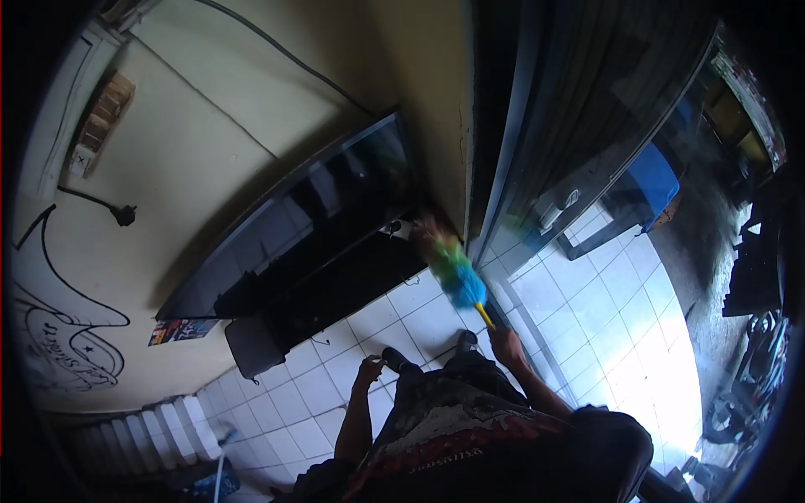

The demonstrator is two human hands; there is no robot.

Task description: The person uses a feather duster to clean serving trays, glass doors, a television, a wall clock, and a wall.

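Note:
My right hand [506, 346] is closed around the yellow handle of a colourful feather duster [459, 277]. The duster's blue and green fibres point up and to the left, and its reddish tip is blurred beside the right end of a black stand [335, 289], near the wall corner and the glass door frame. Left of my body, my left hand [371, 367] hangs above the tiled floor with its fingers curled. Whether it holds anything is too small to make out. A large television [293, 218] stands over the black stand.
A glass panel [579, 134] rises on the right, with a blue object [652, 186] behind it. A black chair-like object [254, 345] stands left of the stand. At the lower left are white stacked blocks [155, 432]. A plug [125, 215] hangs on the wall.

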